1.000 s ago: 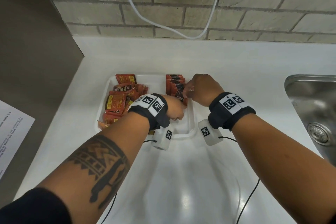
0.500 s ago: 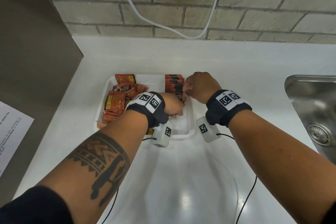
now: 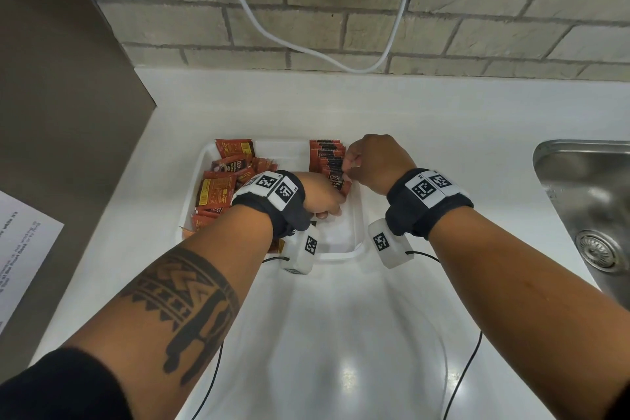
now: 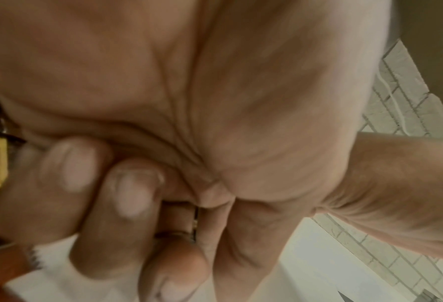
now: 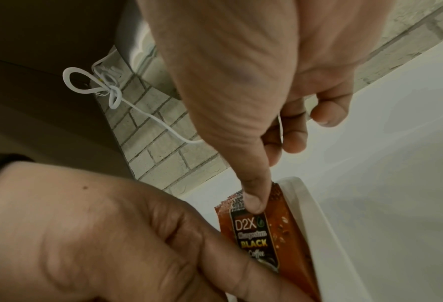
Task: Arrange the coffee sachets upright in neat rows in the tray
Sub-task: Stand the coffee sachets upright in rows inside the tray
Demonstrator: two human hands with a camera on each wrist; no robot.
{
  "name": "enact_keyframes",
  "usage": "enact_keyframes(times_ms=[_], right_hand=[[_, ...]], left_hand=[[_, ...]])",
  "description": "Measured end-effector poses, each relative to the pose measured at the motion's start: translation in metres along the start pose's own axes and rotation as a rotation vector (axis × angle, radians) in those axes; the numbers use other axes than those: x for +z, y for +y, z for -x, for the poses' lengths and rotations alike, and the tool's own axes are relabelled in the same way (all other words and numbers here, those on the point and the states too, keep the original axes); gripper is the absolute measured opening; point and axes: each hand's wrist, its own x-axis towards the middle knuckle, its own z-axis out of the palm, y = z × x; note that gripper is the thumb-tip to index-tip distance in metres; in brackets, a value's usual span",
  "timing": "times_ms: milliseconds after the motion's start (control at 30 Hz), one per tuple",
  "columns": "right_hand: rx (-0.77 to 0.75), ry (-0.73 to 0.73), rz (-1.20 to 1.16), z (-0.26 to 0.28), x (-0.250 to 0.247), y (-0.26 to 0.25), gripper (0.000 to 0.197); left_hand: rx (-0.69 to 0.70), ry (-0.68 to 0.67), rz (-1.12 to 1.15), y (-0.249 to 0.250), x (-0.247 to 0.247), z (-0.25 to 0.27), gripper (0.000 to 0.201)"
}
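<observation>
A white tray (image 3: 341, 254) lies on the counter. Loose red coffee sachets (image 3: 225, 187) are heaped in its left half. An upright row of sachets (image 3: 325, 150) stands along its right side, by the tray's rim (image 5: 318, 224). My right hand (image 3: 351, 169) pinches the top of the front sachet (image 5: 256, 235), thumb (image 5: 254, 204) on its face, other fingers curled behind. My left hand (image 3: 329, 211) holds the same sachet's lower left, fingers (image 4: 137, 194) curled. The sachet's bottom is hidden behind that hand.
A steel sink (image 3: 586, 201) is sunk into the counter at the right. A white cable (image 3: 306, 51) hangs on the brick wall behind. At the left stands a brown panel (image 3: 61, 112), with a printed sheet (image 3: 20, 256) below it. Thin black wires trail from both wrists.
Both hands have shifted a little toward the far end of the tray, and the front sachet now stands closer against the upright row.
</observation>
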Motion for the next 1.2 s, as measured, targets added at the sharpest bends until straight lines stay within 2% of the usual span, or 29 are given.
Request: enact_keyframes(times_ms=[133, 267, 300, 400, 467, 533, 600, 700, 800, 900, 967, 1100, 1200], right_hand=[[-0.003, 0.005, 0.0, 0.0, -0.002, -0.001, 0.015], [0.0, -0.004, -0.007, 0.001, -0.004, -0.002, 0.015], [0.001, -0.003, -0.011, 0.001, -0.004, -0.002, 0.015], [0.006, 0.004, -0.017, 0.003, -0.006, -0.003, 0.012], [0.011, 0.002, -0.021, 0.004, -0.006, -0.003, 0.011], [0.019, 0.0, -0.02, 0.005, -0.007, -0.004, 0.01], [0.025, 0.005, -0.021, 0.006, -0.008, -0.004, 0.01], [0.033, 0.014, -0.046, 0.009, -0.011, -0.004, 0.013], [0.042, 0.04, -0.095, 0.016, -0.016, -0.006, 0.009], [0.021, 0.081, -0.153, 0.031, -0.02, -0.012, 0.016], [-0.021, 0.032, -0.153, 0.041, -0.016, -0.024, 0.019], [-0.064, -0.261, -0.049, 0.045, 0.013, -0.059, 0.023], [-0.038, -0.325, 0.048, 0.04, 0.036, -0.083, 0.035]], left_hand=[[-0.018, -0.053, -0.033, 0.0, -0.001, -0.002, 0.016], [-0.045, -0.057, 0.03, -0.002, 0.001, -0.005, 0.037], [-0.04, -0.066, 0.025, -0.001, 0.002, -0.005, 0.035], [-0.04, -0.054, 0.039, 0.001, 0.001, -0.006, 0.013], [-0.041, -0.053, 0.046, 0.001, 0.002, -0.006, 0.009], [-0.05, -0.055, 0.075, -0.001, 0.003, -0.007, 0.015], [-0.06, -0.054, 0.116, -0.003, 0.004, -0.008, 0.031], [-0.066, -0.012, 0.135, -0.004, 0.001, -0.002, 0.038], [-0.04, 0.068, 0.058, -0.007, -0.013, 0.018, 0.03], [-0.026, 0.201, 0.015, -0.023, -0.032, 0.053, 0.025], [-0.043, 0.287, 0.019, -0.042, -0.042, 0.077, 0.022], [-0.081, 0.397, -0.054, -0.076, -0.044, 0.107, 0.019], [-0.099, 0.426, -0.095, -0.095, -0.034, 0.111, 0.025]])
